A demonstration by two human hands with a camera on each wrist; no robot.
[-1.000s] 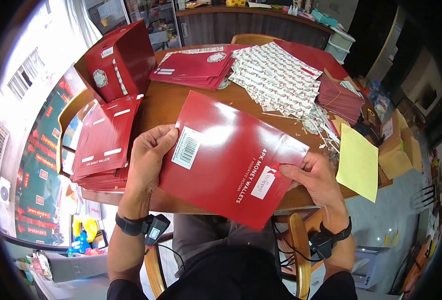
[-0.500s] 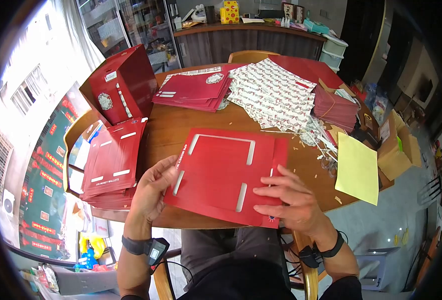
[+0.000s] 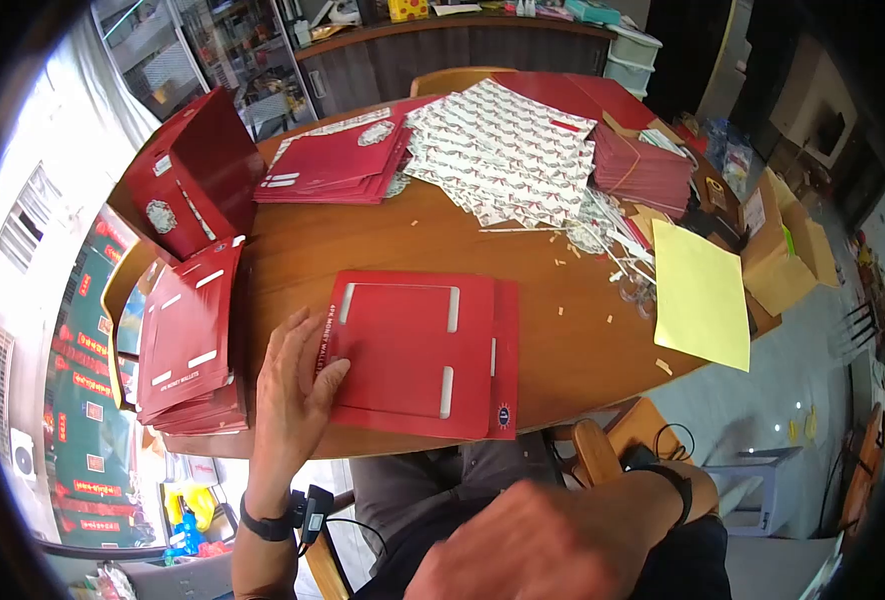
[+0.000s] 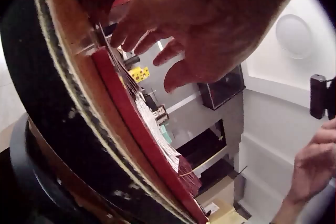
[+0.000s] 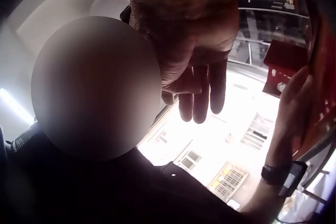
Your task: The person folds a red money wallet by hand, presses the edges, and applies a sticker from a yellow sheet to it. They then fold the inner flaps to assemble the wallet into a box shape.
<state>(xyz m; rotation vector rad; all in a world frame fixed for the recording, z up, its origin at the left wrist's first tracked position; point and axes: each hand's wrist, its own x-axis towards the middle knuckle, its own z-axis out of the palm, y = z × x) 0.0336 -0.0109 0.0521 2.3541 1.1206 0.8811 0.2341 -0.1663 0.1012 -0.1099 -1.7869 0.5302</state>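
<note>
A flat red wallet sheet [image 3: 403, 350] with white slots lies on the table near its front edge. My left hand [image 3: 298, 385] rests at its left edge, fingers extended and thumb over the sheet; in the left wrist view that hand [image 4: 194, 29] has its fingers spread beside the red edge [image 4: 126, 108]. Blurred and close to the camera, my right hand [image 3: 523, 550] is over my lap, off the sheet. The right wrist view shows this hand [image 5: 194, 50] with straight fingers hanging down and nothing in them.
On the left, a stack of red wallets [image 3: 188, 330] lies in front of a red box [image 3: 188, 175]. Toward the back are more red folders [image 3: 333, 165], patterned sheets [image 3: 508, 150] and a banded red stack [image 3: 643, 175]. A yellow sheet [image 3: 701, 295] overhangs the right edge.
The red sheet, first held up with its barcode side showing, has been turned over and now lies on the table. My right hand has let go and moved toward my body; my left stays beside it.
</note>
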